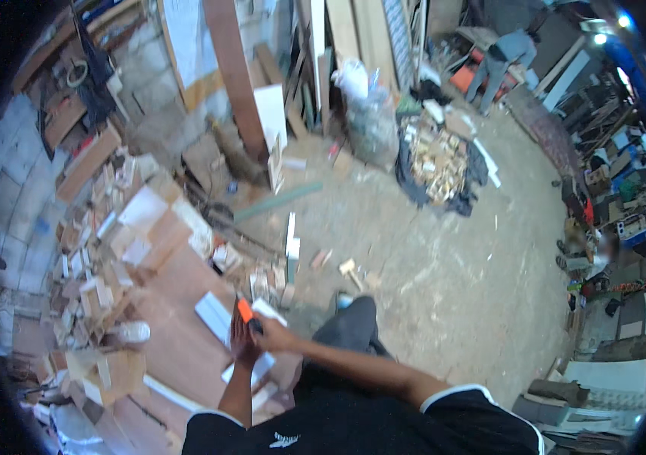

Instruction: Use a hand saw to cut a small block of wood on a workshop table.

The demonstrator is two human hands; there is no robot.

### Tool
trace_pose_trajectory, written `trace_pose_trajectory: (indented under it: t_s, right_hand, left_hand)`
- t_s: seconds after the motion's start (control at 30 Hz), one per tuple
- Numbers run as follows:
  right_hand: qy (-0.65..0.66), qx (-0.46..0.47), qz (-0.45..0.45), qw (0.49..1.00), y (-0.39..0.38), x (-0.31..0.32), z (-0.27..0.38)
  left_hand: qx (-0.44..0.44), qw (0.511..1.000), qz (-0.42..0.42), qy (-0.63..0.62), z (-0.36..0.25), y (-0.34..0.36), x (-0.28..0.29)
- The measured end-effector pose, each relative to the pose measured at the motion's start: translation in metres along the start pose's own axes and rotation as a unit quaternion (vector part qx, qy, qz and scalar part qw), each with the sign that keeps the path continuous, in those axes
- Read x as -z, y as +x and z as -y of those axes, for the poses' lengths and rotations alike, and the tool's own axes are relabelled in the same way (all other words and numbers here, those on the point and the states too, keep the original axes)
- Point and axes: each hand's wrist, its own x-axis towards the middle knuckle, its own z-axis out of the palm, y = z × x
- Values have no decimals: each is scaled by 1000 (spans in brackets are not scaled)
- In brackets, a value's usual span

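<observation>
My right hand (274, 336) is closed around a slim orange-and-black hand tool (245, 309); its thin tip points away from me, and its exact kind is too small to tell. Right beside it, my left hand (243, 343) has its fingers stretched out flat, touching or nearly touching the tool. White strips and boards lie around both hands: one white board (214, 317) just beyond the left hand, another white piece (261, 368) below the wrists. Under them is a reddish-brown wooden sheet (179, 299).
Wood offcuts (95, 296) are heaped at the left, with a clear plastic bottle (133, 331). Tall planks (233, 76) lean on the back wall near a filled plastic sack (368, 114). Wood scraps (436, 159) lie on a dark sheet. Another person (501, 64) bends over far right.
</observation>
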Motion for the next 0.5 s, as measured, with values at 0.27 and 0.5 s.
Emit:
trace_pose_trajectory:
  t_s: [0.27,0.5]
  right_hand:
    - [-31,-12,60,998,-7,13,8]
    - [-27,20,11,999,-7,12,1]
  left_hand:
    - [56,998,2,-13,-13,13,8]
    - [47,999,5,8,-1,12,-6]
